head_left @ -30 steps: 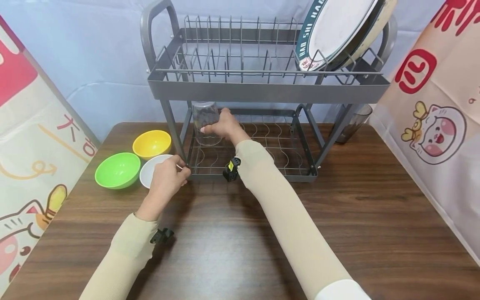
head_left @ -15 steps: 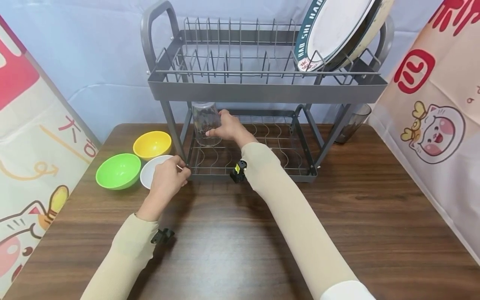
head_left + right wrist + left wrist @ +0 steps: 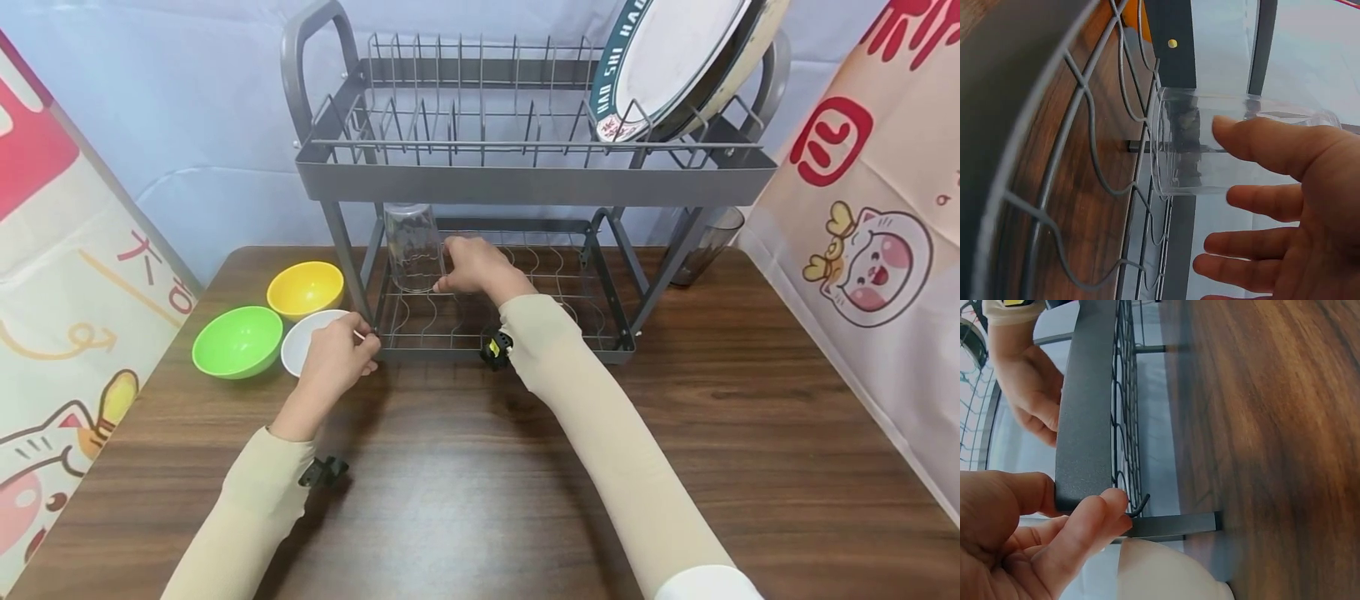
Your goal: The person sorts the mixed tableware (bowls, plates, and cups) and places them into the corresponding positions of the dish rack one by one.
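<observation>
A clear glass [image 3: 411, 242] stands upside down on the lower tier of a grey two-tier dish rack [image 3: 525, 187], at its left end. Just right of it is my right hand [image 3: 483, 271], fingers spread and holding nothing. The right wrist view has the glass [image 3: 1191, 144] beyond the extended thumb and straight fingers of the right hand [image 3: 1310, 206]. My left hand [image 3: 333, 354] pinches the rack's lower front-left corner; in the left wrist view the left hand's thumb and fingers [image 3: 1082, 534] lie on either side of the grey rail [image 3: 1088, 412].
Left of the rack sit a yellow bowl [image 3: 303, 290], a green bowl [image 3: 236, 342] and a white bowl [image 3: 296, 346], partly behind the left hand. Large plates [image 3: 667, 67] lean in the upper tier's right end. A dark tumbler [image 3: 708, 246] stands behind the rack's right leg.
My right hand has come away from the glass, moving right and slightly toward me. The glass stays upside down on the lower tier. The left hand keeps its place on the rack corner.
</observation>
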`<state>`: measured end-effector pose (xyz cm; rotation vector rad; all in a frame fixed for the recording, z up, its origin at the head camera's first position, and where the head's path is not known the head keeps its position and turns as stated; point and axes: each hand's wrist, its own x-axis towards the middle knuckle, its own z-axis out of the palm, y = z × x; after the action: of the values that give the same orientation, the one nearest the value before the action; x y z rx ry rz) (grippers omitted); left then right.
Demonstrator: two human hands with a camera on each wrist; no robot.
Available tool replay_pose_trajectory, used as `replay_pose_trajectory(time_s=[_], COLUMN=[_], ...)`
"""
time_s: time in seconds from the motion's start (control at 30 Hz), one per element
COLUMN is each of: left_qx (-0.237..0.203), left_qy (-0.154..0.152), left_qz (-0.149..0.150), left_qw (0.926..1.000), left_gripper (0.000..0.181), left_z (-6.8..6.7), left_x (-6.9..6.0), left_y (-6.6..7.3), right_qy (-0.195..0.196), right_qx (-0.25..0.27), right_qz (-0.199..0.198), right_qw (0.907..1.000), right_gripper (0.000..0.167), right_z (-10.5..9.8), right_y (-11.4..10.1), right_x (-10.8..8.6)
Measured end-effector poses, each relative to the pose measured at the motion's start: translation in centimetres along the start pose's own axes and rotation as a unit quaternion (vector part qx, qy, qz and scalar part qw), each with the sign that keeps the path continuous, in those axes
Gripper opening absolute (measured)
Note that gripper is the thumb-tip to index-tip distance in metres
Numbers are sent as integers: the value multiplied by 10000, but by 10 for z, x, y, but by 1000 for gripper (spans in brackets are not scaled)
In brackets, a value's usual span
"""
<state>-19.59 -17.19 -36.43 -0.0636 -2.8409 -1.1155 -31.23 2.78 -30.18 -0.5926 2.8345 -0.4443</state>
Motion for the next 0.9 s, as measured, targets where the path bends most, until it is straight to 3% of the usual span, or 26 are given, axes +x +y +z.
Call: replay_pose_trajectory(time_s=[0.3, 0.5, 0.9], left_qx=[77, 204, 253], left_qy=[111, 258, 310], left_qz=[25, 25, 126], left_qw=[9999, 9995, 9991], left_gripper=[14, 13, 14], left_z=[2, 4, 5], left_x=[2, 3, 3], left_y=[0, 0, 0], right_qy=[-42, -245, -557], right_qx=[33, 19, -221], right_qz=[-132, -196, -326], right_qw=[9999, 9995, 9977], right_gripper=[55, 63, 63], right_z=[-1, -3, -11], right_y=[2, 5, 9], right_x=[-2, -6, -30])
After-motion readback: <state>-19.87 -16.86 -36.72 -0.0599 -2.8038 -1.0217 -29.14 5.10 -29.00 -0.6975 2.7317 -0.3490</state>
